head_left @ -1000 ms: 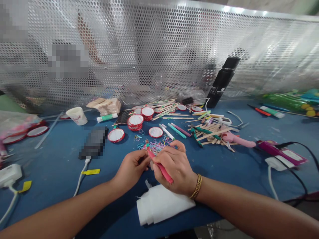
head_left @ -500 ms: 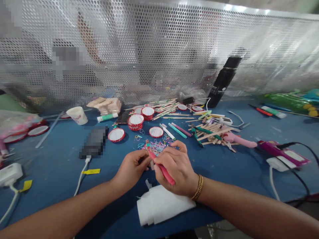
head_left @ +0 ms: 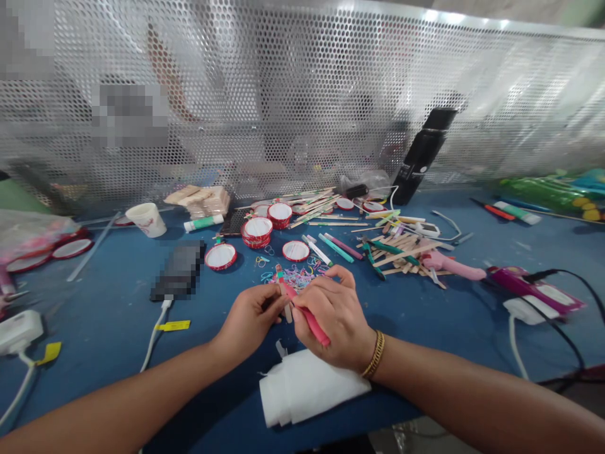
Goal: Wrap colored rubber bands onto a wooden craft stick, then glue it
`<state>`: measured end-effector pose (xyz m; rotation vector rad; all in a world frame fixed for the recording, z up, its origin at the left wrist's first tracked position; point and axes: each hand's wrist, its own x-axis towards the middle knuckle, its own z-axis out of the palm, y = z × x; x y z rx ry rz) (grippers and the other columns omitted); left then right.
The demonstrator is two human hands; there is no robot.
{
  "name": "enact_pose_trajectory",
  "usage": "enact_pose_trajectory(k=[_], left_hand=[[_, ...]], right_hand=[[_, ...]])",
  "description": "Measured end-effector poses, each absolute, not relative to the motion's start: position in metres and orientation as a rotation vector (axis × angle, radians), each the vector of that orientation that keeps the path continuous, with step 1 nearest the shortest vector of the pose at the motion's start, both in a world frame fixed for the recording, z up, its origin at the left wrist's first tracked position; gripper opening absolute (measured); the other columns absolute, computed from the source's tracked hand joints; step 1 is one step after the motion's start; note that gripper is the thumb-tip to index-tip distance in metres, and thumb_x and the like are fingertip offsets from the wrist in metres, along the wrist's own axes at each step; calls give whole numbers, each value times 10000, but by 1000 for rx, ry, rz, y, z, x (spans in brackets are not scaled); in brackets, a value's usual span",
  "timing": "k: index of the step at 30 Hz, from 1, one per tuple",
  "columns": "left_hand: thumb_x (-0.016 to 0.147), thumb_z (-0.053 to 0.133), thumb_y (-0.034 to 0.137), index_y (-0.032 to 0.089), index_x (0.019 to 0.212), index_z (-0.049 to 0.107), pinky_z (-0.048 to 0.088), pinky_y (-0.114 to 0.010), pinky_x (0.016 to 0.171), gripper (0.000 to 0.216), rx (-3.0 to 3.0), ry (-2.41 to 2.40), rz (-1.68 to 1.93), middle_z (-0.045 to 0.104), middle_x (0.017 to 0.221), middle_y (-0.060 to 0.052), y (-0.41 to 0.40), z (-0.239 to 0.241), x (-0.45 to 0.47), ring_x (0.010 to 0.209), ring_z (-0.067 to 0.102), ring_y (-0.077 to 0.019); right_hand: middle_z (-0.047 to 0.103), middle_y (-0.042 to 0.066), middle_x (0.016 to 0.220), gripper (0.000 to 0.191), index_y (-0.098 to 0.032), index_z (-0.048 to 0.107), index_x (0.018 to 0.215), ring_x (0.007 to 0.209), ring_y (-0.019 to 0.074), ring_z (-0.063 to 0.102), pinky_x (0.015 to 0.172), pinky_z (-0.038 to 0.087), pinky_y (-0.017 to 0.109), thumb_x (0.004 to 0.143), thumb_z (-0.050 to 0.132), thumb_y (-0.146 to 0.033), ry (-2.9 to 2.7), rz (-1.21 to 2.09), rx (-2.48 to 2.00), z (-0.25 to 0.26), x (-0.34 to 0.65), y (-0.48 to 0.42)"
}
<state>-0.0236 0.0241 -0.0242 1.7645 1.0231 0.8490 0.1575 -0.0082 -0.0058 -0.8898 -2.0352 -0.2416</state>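
Pinched in my left hand (head_left: 255, 315) is a wooden craft stick (head_left: 288, 313), with green and brown colouring near its far end. My right hand (head_left: 331, 318) grips a pink-red marker (head_left: 316, 325) like a pen, its front end at the stick; the exact contact of the tip is too small to make out. Just beyond my hands lies a pile of small coloured rubber bands (head_left: 297, 277). Under my right wrist is a folded white cloth or tissue (head_left: 312, 388).
Round red-rimmed lids (head_left: 220, 256) stand and stack ahead. A heap of craft sticks (head_left: 401, 252) and a pink glue gun (head_left: 456, 263) lie right. A phone (head_left: 179, 271) with a cable sits left, near a paper cup (head_left: 146, 219). A black bottle (head_left: 423, 157) leans on the perforated metal screen (head_left: 302, 82).
My right hand and the marker have shifted very slightly. My left hand and the stick stay almost in place.
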Motion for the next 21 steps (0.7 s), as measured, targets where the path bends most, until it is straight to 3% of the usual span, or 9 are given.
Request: enact_pose_trajectory(k=[21], left_hand=[[928,551,422,162,774,645,459,-215,592,317,1761,1013,843,591,696,3,24,-24,-23,623,518,-123]], right_hand=[[663,-13,671,51,-196,553,806,668,151,590,861,329,386,849,525,-192,-2022,-258,-916,-4,158,-8]])
